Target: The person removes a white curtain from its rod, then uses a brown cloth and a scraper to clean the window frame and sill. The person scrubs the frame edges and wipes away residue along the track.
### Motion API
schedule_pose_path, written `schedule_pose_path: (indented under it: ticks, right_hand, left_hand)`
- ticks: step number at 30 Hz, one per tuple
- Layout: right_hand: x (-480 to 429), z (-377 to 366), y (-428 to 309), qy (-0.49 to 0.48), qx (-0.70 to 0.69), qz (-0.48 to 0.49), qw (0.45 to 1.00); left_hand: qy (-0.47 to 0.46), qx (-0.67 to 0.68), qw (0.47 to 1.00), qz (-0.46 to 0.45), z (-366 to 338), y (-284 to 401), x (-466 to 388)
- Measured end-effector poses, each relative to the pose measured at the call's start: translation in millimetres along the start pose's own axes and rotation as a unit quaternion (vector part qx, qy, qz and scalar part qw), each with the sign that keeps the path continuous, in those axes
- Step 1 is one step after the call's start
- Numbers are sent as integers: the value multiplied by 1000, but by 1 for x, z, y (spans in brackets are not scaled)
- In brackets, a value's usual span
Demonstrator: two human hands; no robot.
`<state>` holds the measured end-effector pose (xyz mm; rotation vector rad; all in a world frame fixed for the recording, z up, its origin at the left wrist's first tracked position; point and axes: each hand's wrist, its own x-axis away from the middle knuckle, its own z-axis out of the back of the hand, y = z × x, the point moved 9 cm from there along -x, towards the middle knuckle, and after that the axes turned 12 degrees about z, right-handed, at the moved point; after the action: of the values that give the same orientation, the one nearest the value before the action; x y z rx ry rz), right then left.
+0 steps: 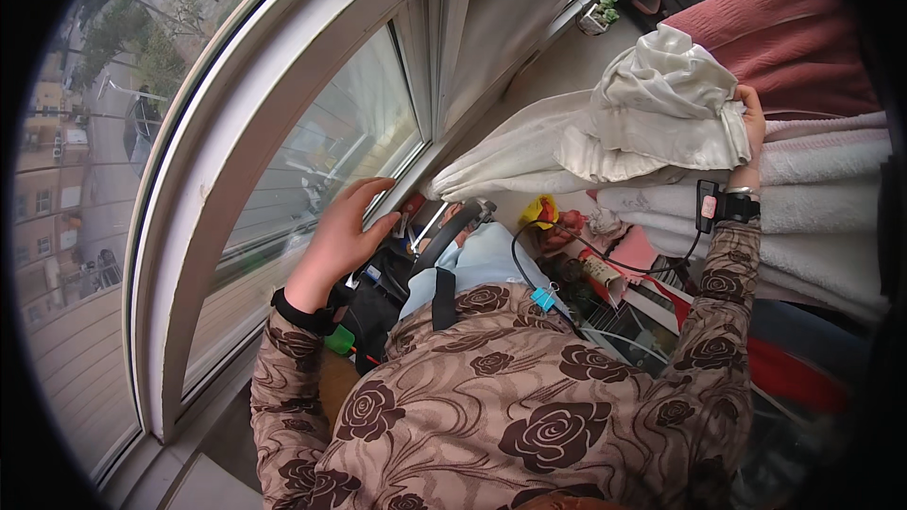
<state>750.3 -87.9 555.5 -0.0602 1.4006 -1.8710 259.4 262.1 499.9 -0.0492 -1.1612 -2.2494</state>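
My right hand grips the edge of a shiny white satin-like cloth. Bunched folds form the top of the cloth, and its length narrows toward the lower left, near the window frame. Most of my right fingers are hidden behind the fabric. Close to the window, my left hand is raised with its thumb and fingers apart, holding nothing. Behind my right wrist hang white towels, and a pink ribbed textile is above them.
A white-framed window curves along my left. A small potted succulent stands on the far sill. Below the cloth are a yellow-and-red packet, a wire rack and mixed clutter. A black cable runs from my right wrist.
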Motion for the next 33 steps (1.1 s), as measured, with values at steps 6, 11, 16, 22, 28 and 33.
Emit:
schedule_pose_path:
  ticks: [6, 11, 16, 22, 28, 33]
  right_hand:
    - [32, 96, 31, 190, 150, -2, 970]
    - [40, 119, 40, 179, 334, 64, 923]
    - [96, 97, 163, -90, 590, -352, 721]
    - [129, -138, 176, -304, 352, -212, 860]
    - [196, -404, -37, -533, -241, -279, 762]
    - [181, -472, -258, -478, -637, -342, 499]
  left_hand:
    - [1, 1, 988, 152, -2, -98, 60]
    - [27, -21, 983, 179, 5, -125, 84]
    - [43, -25, 982, 184, 2, -119, 95]
    - [79, -66, 973, 205, 15, -116, 121]
    - [271, -85, 958, 35, 23, -2, 113]
    - [404, -184, 879, -174, -18, 63, 104]
